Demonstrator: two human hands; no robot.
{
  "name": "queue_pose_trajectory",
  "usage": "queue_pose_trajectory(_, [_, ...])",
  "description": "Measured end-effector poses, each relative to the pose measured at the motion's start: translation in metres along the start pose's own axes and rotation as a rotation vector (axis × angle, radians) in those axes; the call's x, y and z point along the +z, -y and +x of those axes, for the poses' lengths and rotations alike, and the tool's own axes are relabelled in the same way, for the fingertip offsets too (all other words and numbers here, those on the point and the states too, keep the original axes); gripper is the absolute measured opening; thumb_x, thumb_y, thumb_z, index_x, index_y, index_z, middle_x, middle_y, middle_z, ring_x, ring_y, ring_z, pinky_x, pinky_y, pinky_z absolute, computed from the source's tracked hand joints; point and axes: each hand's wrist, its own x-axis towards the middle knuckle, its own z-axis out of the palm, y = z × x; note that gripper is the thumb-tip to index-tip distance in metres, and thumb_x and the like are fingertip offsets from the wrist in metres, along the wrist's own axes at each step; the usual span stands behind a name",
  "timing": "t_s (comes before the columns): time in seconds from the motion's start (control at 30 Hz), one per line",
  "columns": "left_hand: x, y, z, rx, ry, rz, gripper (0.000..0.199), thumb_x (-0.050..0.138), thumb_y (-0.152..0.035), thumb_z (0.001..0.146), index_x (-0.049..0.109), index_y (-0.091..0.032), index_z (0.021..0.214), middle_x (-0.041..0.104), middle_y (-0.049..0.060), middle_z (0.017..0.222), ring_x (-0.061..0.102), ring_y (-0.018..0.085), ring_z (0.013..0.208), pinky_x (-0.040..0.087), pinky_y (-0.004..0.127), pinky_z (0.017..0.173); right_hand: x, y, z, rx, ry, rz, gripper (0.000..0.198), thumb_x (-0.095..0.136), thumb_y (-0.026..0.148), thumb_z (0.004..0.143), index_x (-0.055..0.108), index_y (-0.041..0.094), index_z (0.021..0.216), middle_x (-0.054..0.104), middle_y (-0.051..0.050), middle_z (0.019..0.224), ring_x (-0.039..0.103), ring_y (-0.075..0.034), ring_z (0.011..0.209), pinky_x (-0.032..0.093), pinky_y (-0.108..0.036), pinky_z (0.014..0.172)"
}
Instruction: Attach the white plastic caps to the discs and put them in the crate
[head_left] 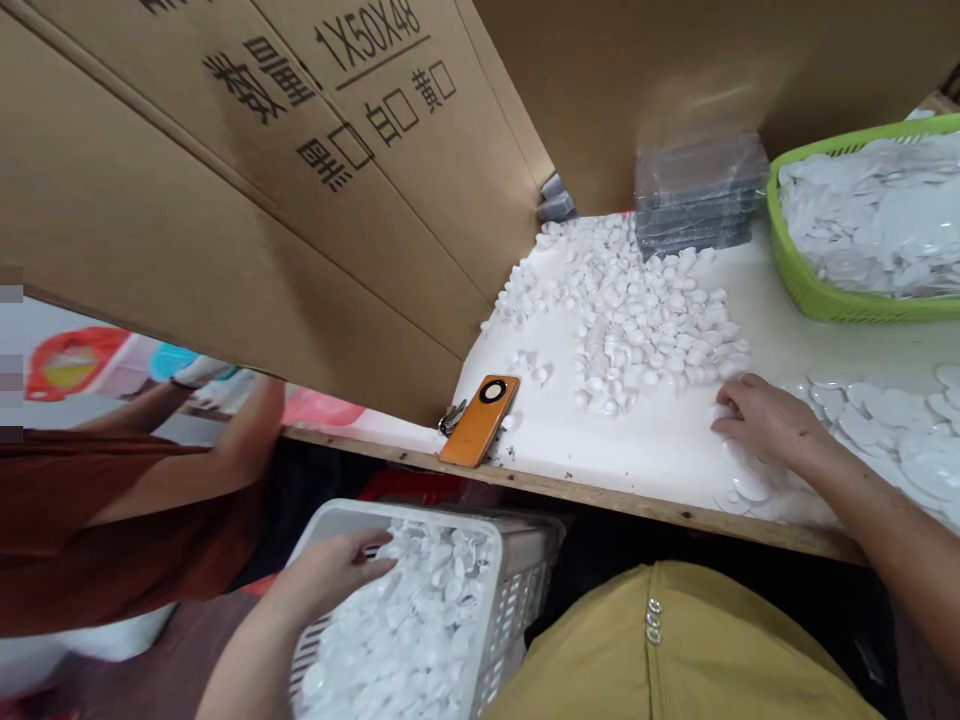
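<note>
My left hand (341,572) is over the white plastic basket (491,580) at lower middle. Its thumb and fingers are apart, with nothing seen between them. Small white plastic pieces (405,640) fill much of that basket. On the table, my right hand (769,425) has its thumb and forefinger bent around a small white piece (721,411), partly hidden by the fingers. Left of and beyond it spreads a pile of small white cup-shaped pieces (652,325). Flat white discs (892,425) lie beside and under my right forearm.
A tall cardboard box (360,250) walls off the left. An orange phone (476,430) and keys (450,416) lie by the table edge (630,500). Plastic-wrapped grey stacks (697,195) and a green basket (806,295) of white pieces stand behind. Another person's arm (225,450) shows left.
</note>
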Motion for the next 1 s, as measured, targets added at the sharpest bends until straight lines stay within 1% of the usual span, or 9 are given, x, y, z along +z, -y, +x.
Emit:
queue_pose_trajectory(0.1, [0.008,-0.042,0.008,0.129,-0.187,-0.075,0.043,0.050,-0.053,0.076,0.069,-0.021,0.097,0.069,0.005,0.092,0.063,0.023,0.082,0.047,0.029,0.073,0.006,0.000,0.000,-0.049,-0.035,0.027,0.017,0.061,0.033,0.075,0.057,0.021,0.087,0.061,-0.005,0.099,0.058,-0.016,0.070,0.034,-0.026,0.054])
queue_pose_trajectory(0.2, [0.020,-0.133,0.031,0.399,-0.429,-0.164,0.035,0.046,-0.045,0.086,0.067,-0.020,0.101,0.065,0.007,0.098,0.059,0.021,0.091,0.046,0.030,0.084,0.009,0.002,-0.003,-0.073,-0.043,0.110,0.015,0.060,0.031,0.077,0.053,0.023,0.086,0.063,-0.001,0.081,0.057,-0.017,0.065,0.034,-0.026,0.054])
queue_pose_trajectory(0.27, [0.028,-0.196,0.049,0.586,-0.501,-0.124,0.031,0.052,-0.039,0.087,0.066,-0.021,0.108,0.062,0.007,0.099,0.056,0.021,0.097,0.045,0.032,0.088,0.011,0.002,-0.004,-0.092,-0.055,0.167,0.013,0.059,0.030,0.078,0.052,0.024,0.088,0.063,0.001,0.073,0.057,-0.017,0.063,0.035,-0.026,0.055])
queue_pose_trajectory(0.33, [0.035,-0.246,0.067,0.704,-0.497,-0.003,0.037,0.061,-0.033,0.083,0.062,-0.023,0.118,0.059,0.008,0.103,0.054,0.023,0.096,0.045,0.035,0.087,0.014,0.001,-0.004,-0.131,-0.096,0.212,0.012,0.057,0.027,0.080,0.052,0.025,0.090,0.064,0.002,0.075,0.058,-0.017,0.065,0.037,-0.026,0.057])
queue_pose_trajectory(0.43, [0.038,-0.290,0.086,0.776,-0.420,0.164,0.036,0.068,-0.027,0.077,0.066,-0.027,0.113,0.057,0.008,0.107,0.052,0.024,0.095,0.045,0.036,0.082,0.018,-0.001,-0.002,-0.170,-0.170,0.246,0.010,0.055,0.024,0.082,0.055,0.025,0.092,0.067,0.000,0.081,0.061,-0.018,0.069,0.040,-0.027,0.061])
queue_pose_trajectory(0.57, [0.034,-0.306,0.085,0.852,-0.363,0.244,0.021,0.068,-0.029,0.076,0.069,-0.023,0.096,0.056,0.008,0.113,0.053,0.024,0.099,0.045,0.035,0.084,0.023,0.001,0.003,-0.159,-0.195,0.250,0.015,0.055,0.023,0.083,0.057,0.024,0.099,0.069,-0.003,0.087,0.064,-0.021,0.075,0.042,-0.029,0.064])
queue_pose_trajectory(0.73, [0.031,-0.313,0.056,0.827,-0.144,0.401,0.021,0.057,-0.017,0.078,0.061,-0.020,0.099,0.064,0.005,0.084,0.062,0.021,0.077,0.046,0.029,0.067,0.026,0.004,0.007,-0.227,-0.186,0.224,0.014,0.052,0.023,0.085,0.059,0.021,0.096,0.069,-0.006,0.096,0.063,-0.022,0.083,0.044,-0.031,0.068])
queue_pose_trajectory(0.83, [0.033,-0.316,0.046,0.781,-0.056,0.482,0.023,0.060,-0.019,0.078,0.059,-0.019,0.102,0.066,0.007,0.081,0.064,0.023,0.074,0.045,0.030,0.064,0.027,0.004,0.008,-0.249,-0.185,0.232,0.014,0.050,0.024,0.085,0.060,0.021,0.096,0.068,-0.006,0.095,0.063,-0.022,0.080,0.044,-0.031,0.068])
queue_pose_trajectory(1.0, [0.047,-0.310,0.058,0.762,-0.012,0.238,0.029,0.073,-0.032,0.071,0.063,-0.020,0.095,0.064,0.003,0.078,0.063,0.021,0.074,0.045,0.027,0.064,0.024,0.004,0.007,-0.239,-0.210,0.286,0.013,0.051,0.024,0.083,0.061,0.021,0.091,0.068,-0.005,0.088,0.062,-0.021,0.077,0.044,-0.031,0.067])
